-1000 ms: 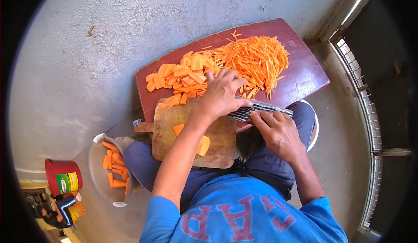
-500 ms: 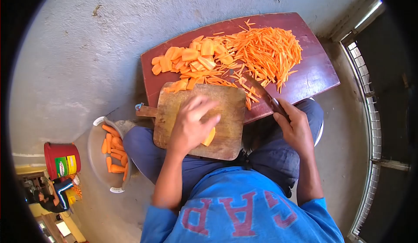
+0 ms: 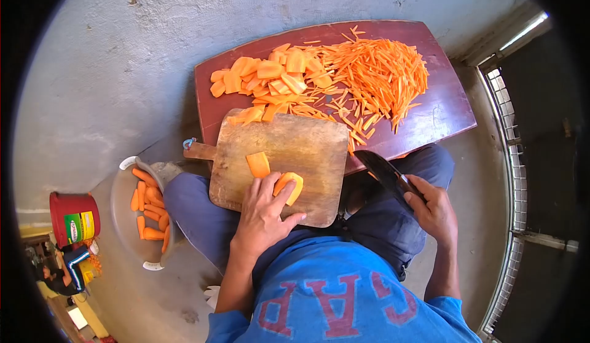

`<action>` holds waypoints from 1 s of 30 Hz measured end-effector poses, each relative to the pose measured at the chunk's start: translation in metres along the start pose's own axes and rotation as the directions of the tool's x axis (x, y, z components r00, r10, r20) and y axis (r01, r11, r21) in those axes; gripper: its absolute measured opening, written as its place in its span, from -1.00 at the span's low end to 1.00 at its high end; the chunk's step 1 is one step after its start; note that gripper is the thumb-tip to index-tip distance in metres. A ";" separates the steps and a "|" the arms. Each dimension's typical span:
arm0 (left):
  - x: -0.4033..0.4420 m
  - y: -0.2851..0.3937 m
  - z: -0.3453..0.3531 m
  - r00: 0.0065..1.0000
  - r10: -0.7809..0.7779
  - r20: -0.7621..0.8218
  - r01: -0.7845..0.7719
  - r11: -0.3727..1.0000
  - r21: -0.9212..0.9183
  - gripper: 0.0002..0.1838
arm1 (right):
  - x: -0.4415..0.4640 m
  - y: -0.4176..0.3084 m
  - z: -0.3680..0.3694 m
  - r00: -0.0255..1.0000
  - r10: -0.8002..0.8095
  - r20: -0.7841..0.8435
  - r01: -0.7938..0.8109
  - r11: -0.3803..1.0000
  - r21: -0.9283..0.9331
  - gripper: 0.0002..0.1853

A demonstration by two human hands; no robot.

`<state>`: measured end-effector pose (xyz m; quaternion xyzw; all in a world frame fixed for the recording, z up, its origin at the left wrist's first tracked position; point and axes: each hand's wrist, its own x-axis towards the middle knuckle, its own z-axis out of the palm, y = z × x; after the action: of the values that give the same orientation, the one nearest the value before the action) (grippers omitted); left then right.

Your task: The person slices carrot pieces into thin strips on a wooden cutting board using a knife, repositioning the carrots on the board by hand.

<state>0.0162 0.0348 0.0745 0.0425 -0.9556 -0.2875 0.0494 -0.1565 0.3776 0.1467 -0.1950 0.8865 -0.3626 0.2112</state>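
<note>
Head view: your left hand [image 3: 265,209], thumb apart, touches a flat orange carrot piece [image 3: 295,186] on the brown wooden board [image 3: 313,149]; your right hand [image 3: 435,211] clamps the dark-bladed knife [image 3: 380,170]. Slicing seemingly wants the blade closer.

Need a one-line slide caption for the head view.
Left hand on a carrot piece on the cutting board, right hand holding a knife, carrot slices and carrot strips heaped on the table.

Left hand [image 3: 263,217] palm down with thumb [image 3: 295,219] spread wide, right hand [image 3: 433,209] curled in a grip, both forearms [image 3: 444,269] angled forward.
</note>
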 end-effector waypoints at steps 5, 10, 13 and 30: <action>-0.007 0.020 -0.001 0.996 0.070 0.049 -0.074 0.994 0.085 0.08 | 0.019 0.016 0.011 0.996 -0.084 -0.006 0.084 0.996 0.023 -0.62; -0.013 0.009 0.037 0.987 0.151 0.058 -0.161 0.958 0.239 0.13 | 0.067 0.035 0.005 0.990 -0.077 -0.122 0.077 0.997 -0.008 -0.70; -0.014 0.002 0.037 0.985 0.166 0.042 -0.171 0.962 0.215 0.10 | 0.092 0.025 0.000 0.976 -0.056 -0.209 0.052 0.998 -0.024 -0.72; -0.026 -0.007 0.025 0.985 0.157 0.072 -0.168 0.965 0.202 0.03 | 0.195 -0.038 0.004 0.909 -0.281 0.308 0.310 0.949 -0.048 -0.60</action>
<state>0.0393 0.0450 0.0480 -0.0389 -0.9815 -0.1826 0.0418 -0.3100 0.2528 0.1262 -0.3894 0.8211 -0.3138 0.2752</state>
